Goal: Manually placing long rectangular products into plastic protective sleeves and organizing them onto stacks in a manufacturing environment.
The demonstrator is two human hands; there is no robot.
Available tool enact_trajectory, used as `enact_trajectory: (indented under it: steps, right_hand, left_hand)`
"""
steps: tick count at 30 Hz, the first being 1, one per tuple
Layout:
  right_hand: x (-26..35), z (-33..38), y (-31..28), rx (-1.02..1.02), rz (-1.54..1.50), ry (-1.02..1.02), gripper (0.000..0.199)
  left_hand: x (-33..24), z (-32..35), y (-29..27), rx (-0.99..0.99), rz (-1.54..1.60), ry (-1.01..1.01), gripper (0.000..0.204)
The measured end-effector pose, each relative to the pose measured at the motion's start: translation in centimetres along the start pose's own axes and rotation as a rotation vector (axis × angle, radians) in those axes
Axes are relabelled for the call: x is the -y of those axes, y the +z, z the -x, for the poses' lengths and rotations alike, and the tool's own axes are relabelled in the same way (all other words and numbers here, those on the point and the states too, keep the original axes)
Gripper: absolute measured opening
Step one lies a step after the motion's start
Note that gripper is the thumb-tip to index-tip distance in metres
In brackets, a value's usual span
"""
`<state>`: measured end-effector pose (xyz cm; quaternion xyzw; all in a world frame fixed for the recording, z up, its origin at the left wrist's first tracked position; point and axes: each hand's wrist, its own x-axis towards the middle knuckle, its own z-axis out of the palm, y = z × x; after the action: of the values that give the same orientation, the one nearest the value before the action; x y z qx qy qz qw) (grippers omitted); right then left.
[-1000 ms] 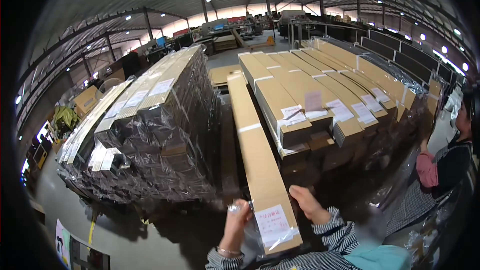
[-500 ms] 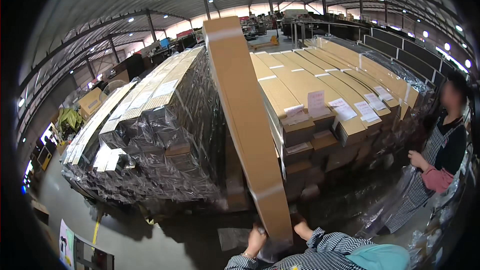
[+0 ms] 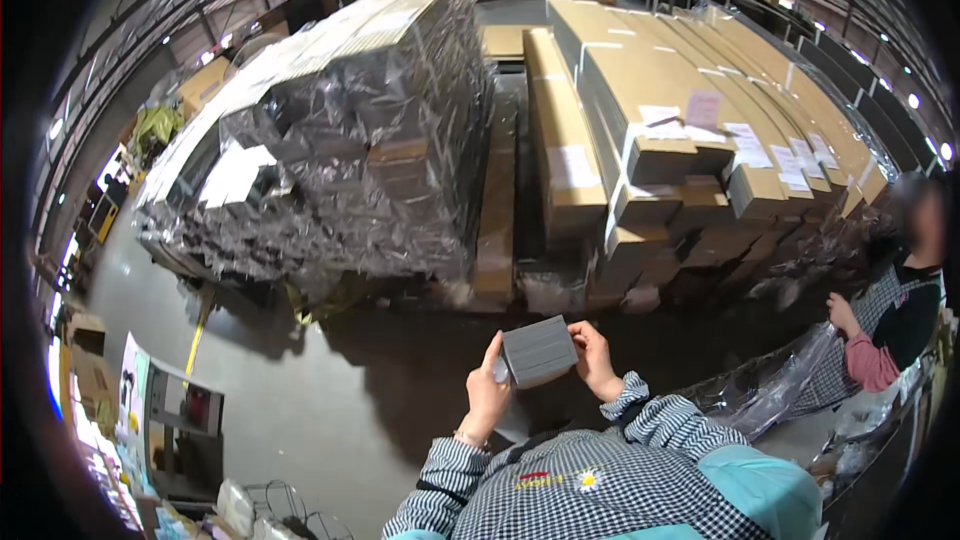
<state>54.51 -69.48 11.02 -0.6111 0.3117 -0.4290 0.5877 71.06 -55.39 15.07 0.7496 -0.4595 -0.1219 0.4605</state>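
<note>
Grey block held between two bare hands

So the left hand has one side and the right hand the other, fingers bent and clamped on its edges. It's boxy, with fine parallel lines. Past the fingertips: a stack in crinkly plastic to the left, long tan cardboard cartons to the right.

A head-worn fisheye looks down and forward.

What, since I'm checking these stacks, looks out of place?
One pinkish paper sheet on the right-hand cardboard stack appears to stick up, odd because the neighbouring white sheets lie flatter.
</note>
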Motion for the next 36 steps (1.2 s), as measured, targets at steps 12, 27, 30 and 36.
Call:
enact_trajectory:
  steps: [12, 27, 30, 36]
  right_hand:
    - [3.2, 5.5, 3.5, -0.077, -0.228, -0.055, 0.046]
    - [-1.6, 3.5, 11.9, -0.017, 0.053, -0.05, 0.105]
    - [3.3, -9.5, 12.9, -0.287, -0.046, -0.347, 0.1]
    - [8.8, -34.0, 17.6, -0.603, 0.495, 0.047, 0.095]
  left_hand:
    - [0.1, 0.5, -6.0, 0.269, 0.207, 0.156, 0.029]
    - [-8.5, -6.3, -21.5, -0.052, 0.895, 0.197, 0.051]
    - [-2.3, -5.1, -17.7, 0.191, 0.676, -0.025, 0.017]
    - [6.3, -6.7, -14.9, 0.697, 0.557, -0.142, 0.033]
